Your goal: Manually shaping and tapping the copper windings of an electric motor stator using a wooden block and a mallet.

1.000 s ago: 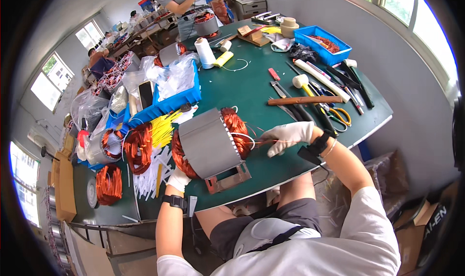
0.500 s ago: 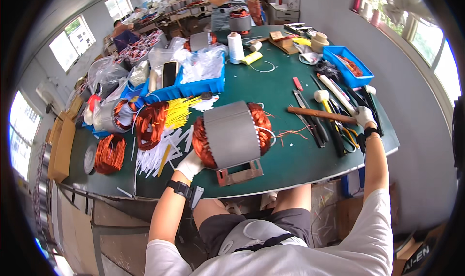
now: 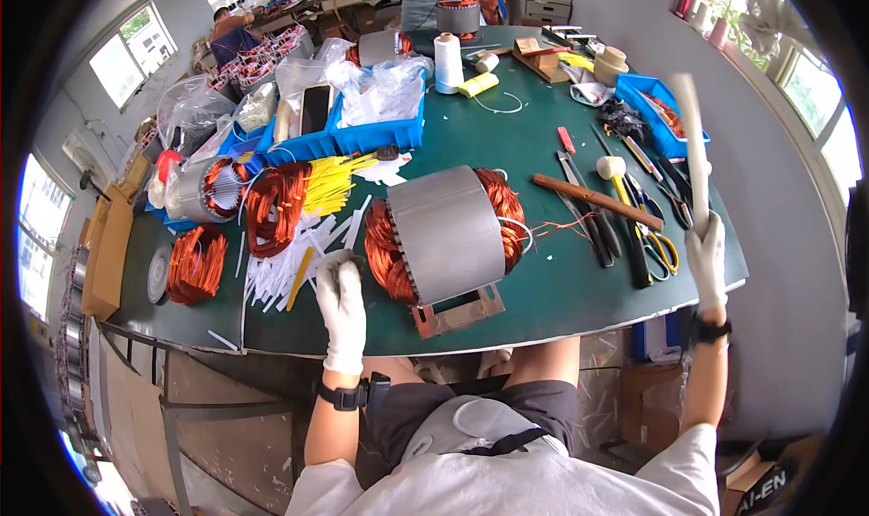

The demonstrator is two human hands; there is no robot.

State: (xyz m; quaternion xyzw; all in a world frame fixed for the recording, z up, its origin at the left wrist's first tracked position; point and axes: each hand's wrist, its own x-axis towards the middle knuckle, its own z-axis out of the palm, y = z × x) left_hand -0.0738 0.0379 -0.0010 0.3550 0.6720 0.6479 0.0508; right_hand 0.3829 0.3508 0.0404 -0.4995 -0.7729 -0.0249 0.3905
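A white rod (image 3: 691, 145) was held in the grip of the right hand (image 3: 709, 261), long axis directed away from the body, the copper-wound motor core (image 3: 450, 235) being set leftward on the worktop (image 3: 563, 290), nearer the left hand (image 3: 344, 312), whose curled fingers' contents could not be told.

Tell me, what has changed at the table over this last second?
The right hand let go of the copper wires, moved right and picked up the white stick, now raised off the table. The left hand came off the left end of the grey copper-wound cylinder and is now beside it. The cylinder stayed on its metal stand, and the brown stick still lies among the tools.
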